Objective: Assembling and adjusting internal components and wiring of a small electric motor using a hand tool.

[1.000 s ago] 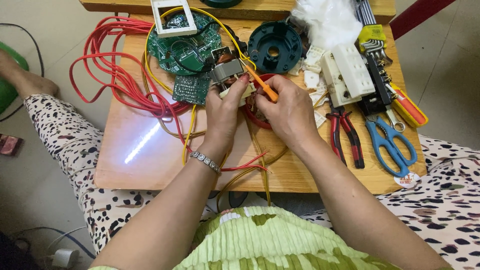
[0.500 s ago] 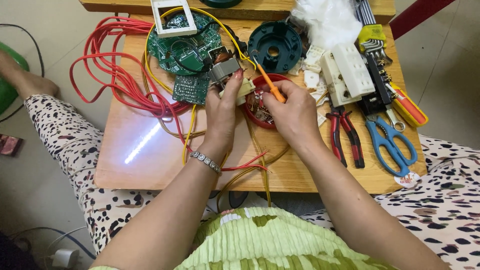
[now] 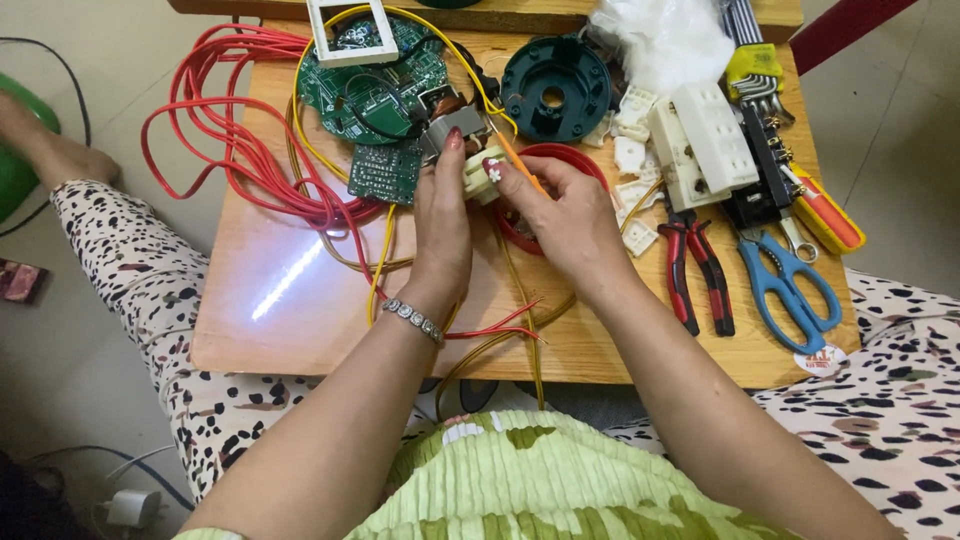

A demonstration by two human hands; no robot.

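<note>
Left hand grips small cream connector block at upper centre of frame above the desk; right hand pinches orange-handled screwdriver, shaft angled up-left into the block.

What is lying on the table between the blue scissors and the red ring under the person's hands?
In the head view, red-handled pliers lie between the blue scissors and the red ring, with small white plastic pieces near the pliers' jaws.
</note>
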